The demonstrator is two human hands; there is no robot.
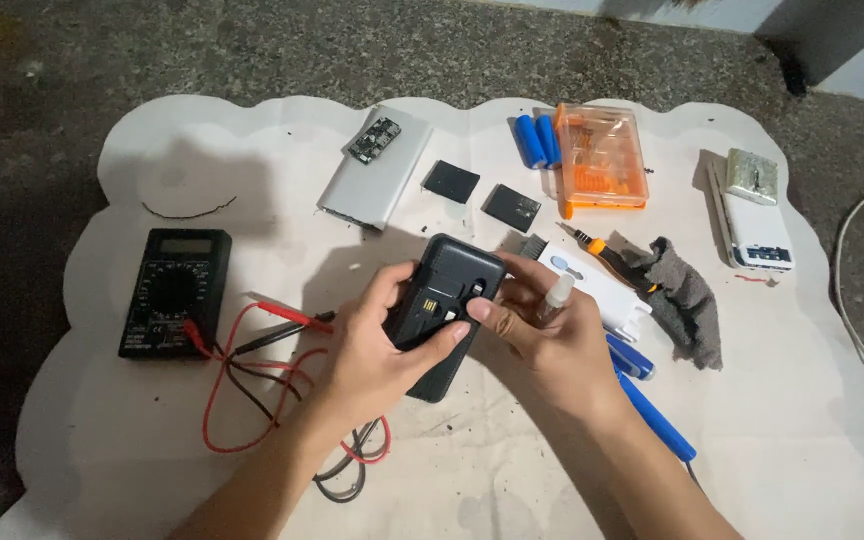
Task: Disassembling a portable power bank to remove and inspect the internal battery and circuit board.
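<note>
Centrally, the left hand (377, 345) grips a black case (444, 305); the right hand (542, 335) pinches its upper edge, a small bottle (555, 296) tucked between fingers.

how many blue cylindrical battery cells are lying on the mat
2: the blue cylindrical battery cells lie side by side, left of the orange plastic case. Others may be hidden.

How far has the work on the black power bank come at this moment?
Done: tools are laid out on the white mat, and a silver case lies apart with a circuit board on it. In hand: the left hand grips the black power bank, while the right hand touches its edge and holds a small spray bottle. Left: the black shell looks unopened; the multimeter lies unused.
</note>
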